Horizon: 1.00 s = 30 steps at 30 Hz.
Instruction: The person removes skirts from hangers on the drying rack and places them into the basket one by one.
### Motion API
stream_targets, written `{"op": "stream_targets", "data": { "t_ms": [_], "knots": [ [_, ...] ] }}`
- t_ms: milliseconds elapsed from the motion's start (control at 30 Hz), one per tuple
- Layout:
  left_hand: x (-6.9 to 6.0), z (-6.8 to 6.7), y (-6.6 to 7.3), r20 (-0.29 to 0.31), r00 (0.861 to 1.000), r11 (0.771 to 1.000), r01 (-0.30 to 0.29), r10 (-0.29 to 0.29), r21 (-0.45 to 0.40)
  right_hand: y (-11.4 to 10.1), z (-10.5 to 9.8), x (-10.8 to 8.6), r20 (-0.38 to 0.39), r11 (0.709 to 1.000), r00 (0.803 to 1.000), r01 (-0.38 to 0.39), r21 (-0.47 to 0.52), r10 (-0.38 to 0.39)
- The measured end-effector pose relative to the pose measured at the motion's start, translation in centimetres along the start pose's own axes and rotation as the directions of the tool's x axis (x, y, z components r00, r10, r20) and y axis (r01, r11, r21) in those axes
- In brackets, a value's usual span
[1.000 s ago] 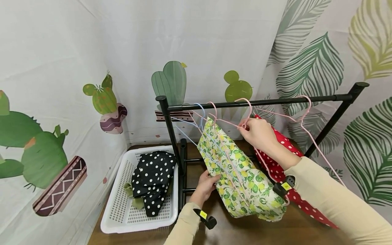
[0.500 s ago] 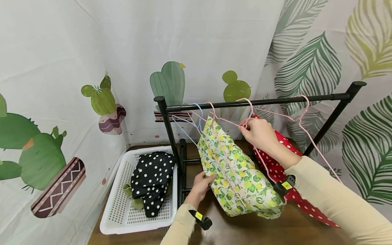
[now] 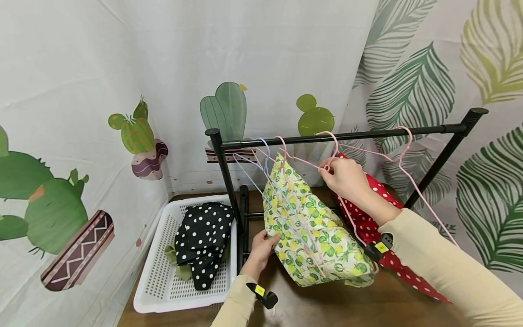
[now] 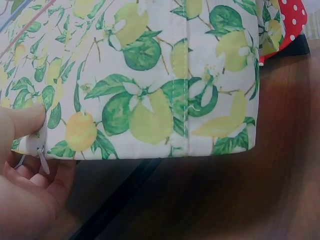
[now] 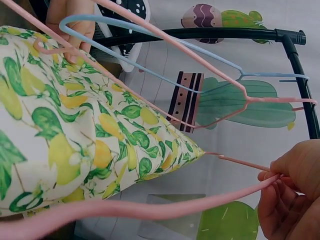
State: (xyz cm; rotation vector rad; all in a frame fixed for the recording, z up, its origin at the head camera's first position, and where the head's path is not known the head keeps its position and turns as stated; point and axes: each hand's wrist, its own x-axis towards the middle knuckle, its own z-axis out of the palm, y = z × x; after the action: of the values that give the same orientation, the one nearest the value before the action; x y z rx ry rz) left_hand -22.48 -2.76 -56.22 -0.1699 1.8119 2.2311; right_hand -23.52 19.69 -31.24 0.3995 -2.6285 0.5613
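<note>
A white cloth piece printed with lemons and green leaves hangs slantwise under the rail. My left hand pinches its left edge, thumb on top and fingers below; a small zip pull shows beside the thumb in the left wrist view. My right hand pinches a pink hanger at the neck, just under its hook, which sits over the rail. One arm of this hanger runs toward the cloth's pointed top corner. Another pink hanger and a blue hanger hang farther left, in front of the cloth.
A black clothes rack stands on the brown table. Red polka-dot cloth hangs at right, near another pink hanger. The white basket at left holds black polka-dot cloth and some green cloth.
My left hand has moved left, drawing the lemon-print cloth's lower part and left edge with it. The right hand keeps its pinch on the pink hanger, nearly still.
</note>
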Motion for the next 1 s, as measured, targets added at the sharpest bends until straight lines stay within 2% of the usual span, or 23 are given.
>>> {"op": "stream_targets", "data": {
  "t_ms": [267, 333, 500, 567, 800, 1000],
  "knots": [
    [0.0, -1.1, 0.4, -0.034, 0.999, 0.998, -0.012, 0.014, 0.055, 0.1, 0.0, 0.0, 0.014, 1.0, 1.0, 0.0, 0.002, 0.0],
    [-0.5, -1.2, 0.9, -0.041, 0.999, 0.998, -0.018, 0.021, 0.065, 0.1, 0.0, 0.0, 0.014, 1.0, 1.0, -0.001, 0.001, 0.001],
    [-0.6, -1.7, 0.8, -0.046, 0.999, 0.996, -0.02, 0.024, 0.085, 0.2, 0.1, 0.1, 0.011, 1.0, 1.0, -0.013, -0.02, 0.013],
    [-0.2, -2.0, 0.3, -0.05, 0.999, 0.996, -0.017, 0.022, 0.092, 0.3, 0.1, 0.1, 0.008, 0.999, 1.0, -0.019, -0.03, 0.019],
    [-0.7, -2.3, 0.5, -0.075, 0.996, 0.99, -0.036, 0.047, 0.135, 0.4, 0.2, 0.1, 0.002, 0.998, 1.0, -0.028, -0.048, 0.029],
    [-1.1, -2.8, 0.4, -0.08, 0.996, 0.989, -0.026, 0.038, 0.149, 0.7, 0.3, 0.2, 0.013, 0.998, 0.999, -0.045, -0.045, 0.046]
  ]
}}
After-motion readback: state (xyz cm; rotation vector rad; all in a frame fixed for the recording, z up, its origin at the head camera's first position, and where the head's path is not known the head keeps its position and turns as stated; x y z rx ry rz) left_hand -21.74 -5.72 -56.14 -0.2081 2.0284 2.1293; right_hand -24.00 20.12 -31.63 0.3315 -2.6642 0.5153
